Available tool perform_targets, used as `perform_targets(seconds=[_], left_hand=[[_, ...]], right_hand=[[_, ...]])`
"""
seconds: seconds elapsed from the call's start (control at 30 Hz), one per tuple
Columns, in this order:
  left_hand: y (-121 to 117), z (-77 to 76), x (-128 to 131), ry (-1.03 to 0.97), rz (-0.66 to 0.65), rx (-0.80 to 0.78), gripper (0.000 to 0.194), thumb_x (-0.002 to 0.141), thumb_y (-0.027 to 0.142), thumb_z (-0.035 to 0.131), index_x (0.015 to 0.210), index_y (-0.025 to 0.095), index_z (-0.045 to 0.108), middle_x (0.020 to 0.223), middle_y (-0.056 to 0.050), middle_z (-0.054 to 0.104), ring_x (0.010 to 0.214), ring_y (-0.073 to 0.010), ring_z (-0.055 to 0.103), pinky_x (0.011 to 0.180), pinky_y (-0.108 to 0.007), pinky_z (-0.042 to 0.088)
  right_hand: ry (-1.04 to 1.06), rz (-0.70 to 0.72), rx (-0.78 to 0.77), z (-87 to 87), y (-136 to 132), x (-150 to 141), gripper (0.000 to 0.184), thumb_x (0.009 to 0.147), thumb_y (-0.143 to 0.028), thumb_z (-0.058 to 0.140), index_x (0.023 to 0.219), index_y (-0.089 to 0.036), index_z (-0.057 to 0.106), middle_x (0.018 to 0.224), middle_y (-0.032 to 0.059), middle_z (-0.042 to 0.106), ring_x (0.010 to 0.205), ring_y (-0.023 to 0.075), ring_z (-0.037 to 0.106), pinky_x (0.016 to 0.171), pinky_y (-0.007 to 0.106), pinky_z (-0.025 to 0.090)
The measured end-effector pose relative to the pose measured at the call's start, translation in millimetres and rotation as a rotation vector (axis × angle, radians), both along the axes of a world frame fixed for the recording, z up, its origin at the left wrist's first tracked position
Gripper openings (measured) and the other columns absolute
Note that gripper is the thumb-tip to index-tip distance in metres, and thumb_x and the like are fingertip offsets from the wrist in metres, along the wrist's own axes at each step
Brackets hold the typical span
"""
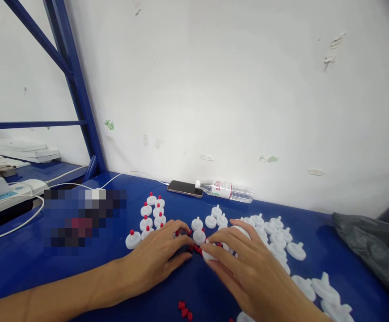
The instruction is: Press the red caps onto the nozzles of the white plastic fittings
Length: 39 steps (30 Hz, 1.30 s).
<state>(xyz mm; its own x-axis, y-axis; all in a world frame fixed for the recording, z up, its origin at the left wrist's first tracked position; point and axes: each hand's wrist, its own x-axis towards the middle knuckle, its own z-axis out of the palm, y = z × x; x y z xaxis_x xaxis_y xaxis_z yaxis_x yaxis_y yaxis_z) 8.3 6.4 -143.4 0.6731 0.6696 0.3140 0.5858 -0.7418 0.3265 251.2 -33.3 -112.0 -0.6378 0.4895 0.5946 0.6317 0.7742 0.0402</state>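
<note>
A scuffed white wall (pixel 214 89) backs the blue tabletop (pixel 201 286) and frame (pixel 78 85)

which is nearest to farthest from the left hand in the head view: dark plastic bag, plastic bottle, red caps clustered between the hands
From the left hand, nearest first:
1. Red caps: just right of its fingertips.
2. Plastic bottle: lying beyond, by the wall.
3. Dark plastic bag: far right.

Red print (pixel 217 188) on bottle label (pixel 226 190), illegibly small
</note>
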Motion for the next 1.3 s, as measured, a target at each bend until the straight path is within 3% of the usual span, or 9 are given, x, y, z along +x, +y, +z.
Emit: perform_targets(seconds=[0.1, 0.23, 0.33, 0.43, 0.6, 0.87, 1.03, 1.3], left_hand=[[2, 0.0, 0, -0.016, -0.012, 0.004, 0.022, 0.095, 0.013, 0.059, 0.112, 0.027, 0.064, 0.127, -0.006, 0.056, 0.109, -0.0245, 0.061, 0.092, -0.04, 0.054], [1, 4.7, 2, -0.058, -0.031, 0.03, 0.021, 0.094, 0.007, 0.059, 0.106, 0.024, 0.064, 0.125, -0.007, 0.055, 0.113, -0.0261, 0.058, 0.092, -0.042, 0.053], [0, 10.1, 2, -0.129, -0.056, 0.079, 0.018, 0.097, 0.008, 0.056, 0.108, 0.022, 0.061, 0.126, -0.01, 0.055, 0.119, -0.027, 0.052, 0.097, -0.043, 0.049], [-2, 13.6, 2, -0.229, -0.131, 0.12, 0.019, 0.099, 0.01, 0.056, 0.114, 0.022, 0.057, 0.118, -0.006, 0.063, 0.116, -0.0214, 0.054, 0.1, -0.036, 0.047], [-9, 11.6, 4, -0.328, -0.236, 0.133, 0.017, 0.098, 0.011, 0.061, 0.111, 0.021, 0.06, 0.097, -0.002, 0.07, 0.089, -0.015, 0.062, 0.081, -0.026, 0.052], [-14, 13.6, 6, -0.325, -0.296, 0.148, 0.018, 0.097, 0.008, 0.06, 0.112, 0.017, 0.064, 0.098, -0.005, 0.07, 0.086, -0.0157, 0.062, 0.078, -0.027, 0.051], [-18, 16.1, 4, -0.314, -0.286, 0.158, 0.025, 0.096, 0.009, 0.063, 0.119, 0.018, 0.065, 0.103, -0.005, 0.069, 0.088, -0.0163, 0.062, 0.076, -0.026, 0.05], [-22, 13.0, 5, -0.305, -0.285, 0.17, 0.022, 0.096, 0.011, 0.062, 0.117, 0.018, 0.066, 0.1, -0.005, 0.067, 0.084, -0.0145, 0.064, 0.069, -0.023, 0.049]], right_hand=[[0.001, 0.054, -0.019, -6.0, -2, -2, 0.008, 0.098, -0.022, 0.057, 0.104, -0.022, 0.062, 0.099, -0.0002, 0.067, 0.097, 0.0167, 0.062, 0.11, 0.044, 0.032], [-0.004, 0.065, -0.049, -14.6, -1, -2, 0.009, 0.093, -0.023, 0.065, 0.102, -0.023, 0.062, 0.097, -0.0019, 0.067, 0.094, 0.0166, 0.062, 0.108, 0.044, 0.034], [-0.021, 0.07, -0.063, -15.7, 0, -1, 0.013, 0.094, -0.015, 0.059, 0.105, -0.023, 0.061, 0.099, -0.0019, 0.067, 0.093, 0.0151, 0.063, 0.109, 0.043, 0.033], [-0.034, 0.081, -0.078, -13.9, 0, 0, 0.016, 0.096, -0.01, 0.053, 0.103, -0.022, 0.06, 0.098, -0.0008, 0.067, 0.091, 0.0142, 0.063, 0.105, 0.038, 0.038], [-0.026, 0.116, -0.129, -13.2, 1, 0, 0.024, 0.096, -0.002, 0.044, 0.097, -0.022, 0.058, 0.089, -0.0029, 0.065, 0.08, 0.0122, 0.061, 0.105, 0.035, 0.037], [-0.024, 0.062, -0.25, -10.5, -1, -1, 0.022, 0.096, -0.003, 0.039, 0.095, -0.023, 0.048, 0.085, -0.0036, 0.059, 0.076, 0.0136, 0.06, 0.101, 0.038, 0.041], [0.025, 0.062, -0.222, -5.5, -2, -2, 0.022, 0.094, -0.001, 0.042, 0.096, -0.023, 0.048, 0.089, -0.0005, 0.064, 0.084, 0.0167, 0.065, 0.078, 0.031, 0.049], [-0.026, 0.12, -0.071, -9.9, -3, -4, 0.025, 0.092, 0.0, 0.045, 0.107, -0.018, 0.053, 0.085, 0.0002, 0.068, 0.076, 0.0162, 0.064, 0.081, 0.035, 0.049]])
